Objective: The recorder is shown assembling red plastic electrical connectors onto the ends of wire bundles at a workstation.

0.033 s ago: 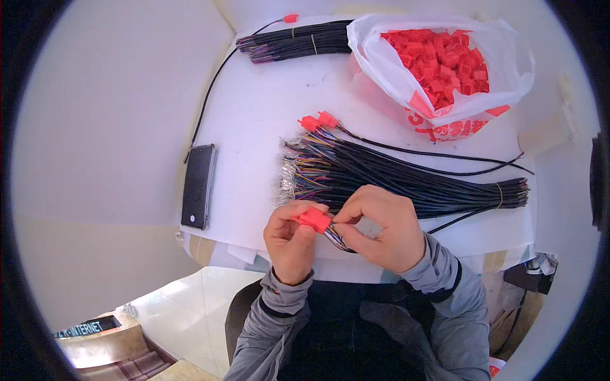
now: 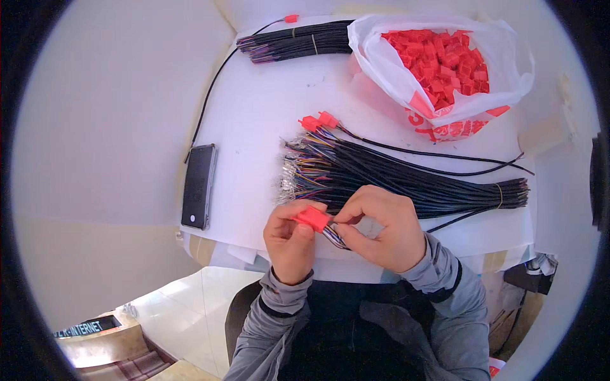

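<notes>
My left hand (image 2: 290, 241) pinches a red plastic connector housing (image 2: 313, 219) between thumb and fingers, near the table's front edge. Several thin coloured wires (image 2: 333, 237) run from the housing's right end toward my right hand (image 2: 381, 227). The fingertips of that hand are pressed together on a wire right beside the housing; the wire's tip is hidden. Just beyond both hands lies a thick bundle of black cables (image 2: 406, 171), with stripped coloured wires and silvery terminals at its left end. Two cables with red connectors (image 2: 319, 120) rest along its far side.
A white plastic bag (image 2: 375, 70) full of red connector housings (image 2: 445, 63) stands at the back right. Banded black cables (image 2: 311, 41) lie at the back, with one loose cable (image 2: 204, 105) trailing down the left side. A dark phone (image 2: 199, 186) lies at the table's left edge.
</notes>
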Demonstrator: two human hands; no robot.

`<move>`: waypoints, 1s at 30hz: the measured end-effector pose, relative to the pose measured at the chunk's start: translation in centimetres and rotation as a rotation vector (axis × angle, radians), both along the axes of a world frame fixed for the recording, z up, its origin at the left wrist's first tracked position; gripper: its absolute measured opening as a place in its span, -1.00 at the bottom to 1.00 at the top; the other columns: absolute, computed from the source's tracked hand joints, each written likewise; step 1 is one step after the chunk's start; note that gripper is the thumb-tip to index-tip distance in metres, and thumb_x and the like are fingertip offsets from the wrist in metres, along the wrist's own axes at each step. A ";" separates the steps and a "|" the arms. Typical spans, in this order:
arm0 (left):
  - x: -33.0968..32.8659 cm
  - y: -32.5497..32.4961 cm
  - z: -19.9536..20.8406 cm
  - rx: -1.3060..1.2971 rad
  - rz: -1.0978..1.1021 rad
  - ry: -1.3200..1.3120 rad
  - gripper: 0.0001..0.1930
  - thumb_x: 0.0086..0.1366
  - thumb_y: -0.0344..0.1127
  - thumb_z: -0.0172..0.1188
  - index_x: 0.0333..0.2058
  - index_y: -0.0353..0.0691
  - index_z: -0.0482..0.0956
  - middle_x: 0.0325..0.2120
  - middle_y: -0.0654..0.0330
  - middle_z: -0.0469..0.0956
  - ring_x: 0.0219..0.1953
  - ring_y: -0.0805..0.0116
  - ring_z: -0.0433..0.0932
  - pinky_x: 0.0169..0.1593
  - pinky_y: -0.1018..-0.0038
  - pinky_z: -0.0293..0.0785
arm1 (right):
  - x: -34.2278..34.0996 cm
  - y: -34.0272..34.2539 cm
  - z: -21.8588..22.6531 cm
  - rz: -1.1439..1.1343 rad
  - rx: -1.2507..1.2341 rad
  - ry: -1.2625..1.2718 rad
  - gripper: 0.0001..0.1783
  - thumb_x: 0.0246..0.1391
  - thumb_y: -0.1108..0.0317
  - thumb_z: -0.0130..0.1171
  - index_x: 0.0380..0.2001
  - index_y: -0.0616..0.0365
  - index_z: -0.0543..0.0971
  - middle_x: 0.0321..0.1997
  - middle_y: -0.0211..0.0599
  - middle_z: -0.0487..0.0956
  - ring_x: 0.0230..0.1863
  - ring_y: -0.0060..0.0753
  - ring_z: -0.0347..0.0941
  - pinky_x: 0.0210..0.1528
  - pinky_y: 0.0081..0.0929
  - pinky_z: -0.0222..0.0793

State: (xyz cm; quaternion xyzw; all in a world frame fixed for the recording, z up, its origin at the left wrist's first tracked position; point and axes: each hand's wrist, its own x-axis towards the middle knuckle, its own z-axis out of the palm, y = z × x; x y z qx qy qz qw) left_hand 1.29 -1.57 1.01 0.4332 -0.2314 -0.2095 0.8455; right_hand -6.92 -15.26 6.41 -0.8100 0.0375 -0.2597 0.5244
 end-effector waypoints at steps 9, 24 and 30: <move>0.1 0.0 -0.3 -0.053 -0.031 -0.036 -0.74 0.19 -0.37 0.11 -0.15 -0.26 0.36 -0.17 -0.06 0.40 -0.24 0.26 0.46 -0.12 0.39 0.41 | -0.1 0.3 -0.2 0.064 0.297 0.167 -0.93 -0.13 0.50 0.16 -0.54 0.26 0.48 -0.56 -0.36 0.48 -0.52 -0.61 0.40 -0.45 -0.64 0.31; 0.1 -0.1 -0.4 -0.100 0.008 -0.072 -0.72 0.10 -0.42 0.20 -0.18 -0.28 0.45 -0.22 -0.02 0.38 -0.26 0.26 0.46 -0.15 0.41 0.44 | -0.1 0.6 -0.2 0.077 0.343 0.209 -0.91 -0.12 0.48 0.14 -0.52 0.29 0.48 -0.58 -0.28 0.49 -0.53 -0.53 0.44 -0.44 -0.59 0.35; 0.1 0.0 -0.4 -0.091 0.012 -0.057 -0.71 0.08 -0.44 0.22 -0.18 -0.30 0.46 -0.23 -0.02 0.40 -0.26 0.29 0.45 -0.17 0.45 0.44 | -0.1 0.6 -0.3 0.090 0.352 0.187 -0.92 -0.13 0.50 0.13 -0.52 0.29 0.47 -0.57 -0.27 0.49 -0.52 -0.52 0.44 -0.44 -0.58 0.35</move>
